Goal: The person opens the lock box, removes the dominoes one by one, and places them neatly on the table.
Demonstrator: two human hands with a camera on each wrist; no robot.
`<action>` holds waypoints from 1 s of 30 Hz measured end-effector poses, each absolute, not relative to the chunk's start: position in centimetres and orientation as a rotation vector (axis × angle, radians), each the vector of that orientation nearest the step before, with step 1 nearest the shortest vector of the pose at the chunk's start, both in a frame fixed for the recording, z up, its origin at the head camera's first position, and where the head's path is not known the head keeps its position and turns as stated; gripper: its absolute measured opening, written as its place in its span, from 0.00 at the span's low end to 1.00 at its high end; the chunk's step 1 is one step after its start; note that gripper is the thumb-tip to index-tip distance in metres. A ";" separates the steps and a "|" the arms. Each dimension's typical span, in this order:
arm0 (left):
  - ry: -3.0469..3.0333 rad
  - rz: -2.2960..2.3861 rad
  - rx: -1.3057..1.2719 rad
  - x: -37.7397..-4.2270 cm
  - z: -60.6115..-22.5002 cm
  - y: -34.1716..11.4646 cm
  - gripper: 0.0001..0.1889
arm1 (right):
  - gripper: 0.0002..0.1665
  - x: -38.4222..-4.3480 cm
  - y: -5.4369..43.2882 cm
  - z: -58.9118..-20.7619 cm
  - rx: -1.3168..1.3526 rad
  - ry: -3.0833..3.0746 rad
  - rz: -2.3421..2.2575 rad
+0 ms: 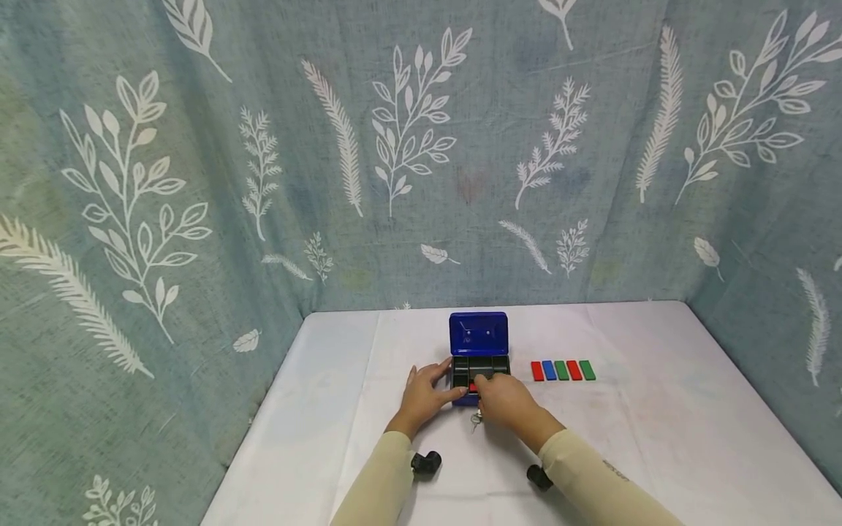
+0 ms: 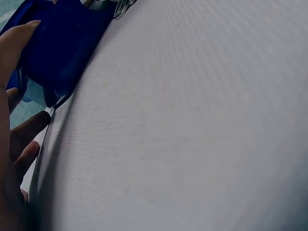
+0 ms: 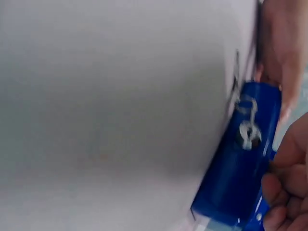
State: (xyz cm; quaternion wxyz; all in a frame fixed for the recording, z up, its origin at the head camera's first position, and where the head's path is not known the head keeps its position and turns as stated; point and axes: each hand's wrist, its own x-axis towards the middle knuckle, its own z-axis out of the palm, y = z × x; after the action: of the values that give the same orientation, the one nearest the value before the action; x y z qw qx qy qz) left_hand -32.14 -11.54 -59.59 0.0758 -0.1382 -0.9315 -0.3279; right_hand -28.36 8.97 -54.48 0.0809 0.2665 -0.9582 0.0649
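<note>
A small blue cash box [image 1: 465, 400] stands on the table with its lid [image 1: 479, 336] raised and a black divided tray [image 1: 481, 363] inside. My left hand [image 1: 424, 398] rests against its left side, fingers spread along the wall and thumb at the front rim. Over the front of the tray, my right hand [image 1: 508, 400] has its fingers curled, pinching a red block [image 1: 473, 387] low in a front compartment; the fingers hide part of it. Keys [image 1: 476, 419] hang from the lock on the front, which the right wrist view shows as a silver lock [image 3: 249, 134].
To the right of the box, several flat blocks lie in a row: a red block [image 1: 537, 371], a blue block [image 1: 549, 370], a green block [image 1: 562, 370], then red and green again. A white cloth covers the table [image 1: 658, 416]; a leaf-patterned curtain [image 1: 473, 241] hangs behind.
</note>
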 end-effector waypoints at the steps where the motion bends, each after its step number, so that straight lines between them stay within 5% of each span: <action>1: -2.793 -0.985 -0.419 -32.1 -59.6 -11.5 0.43 | 0.13 -28.2 8.9 -54.6 0.813 -2.842 0.145; 30: -2.789 -0.980 -0.417 -32.3 -59.8 -11.6 0.43 | 0.14 -29.0 9.0 -54.0 0.787 -2.953 0.597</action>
State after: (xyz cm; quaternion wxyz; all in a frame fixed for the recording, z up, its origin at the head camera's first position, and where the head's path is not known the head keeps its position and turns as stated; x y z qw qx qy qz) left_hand -32.29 -11.58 -59.77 0.0778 -0.1392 -0.9313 -0.3274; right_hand -29.02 9.01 -54.00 0.0139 0.2527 -0.9483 0.1918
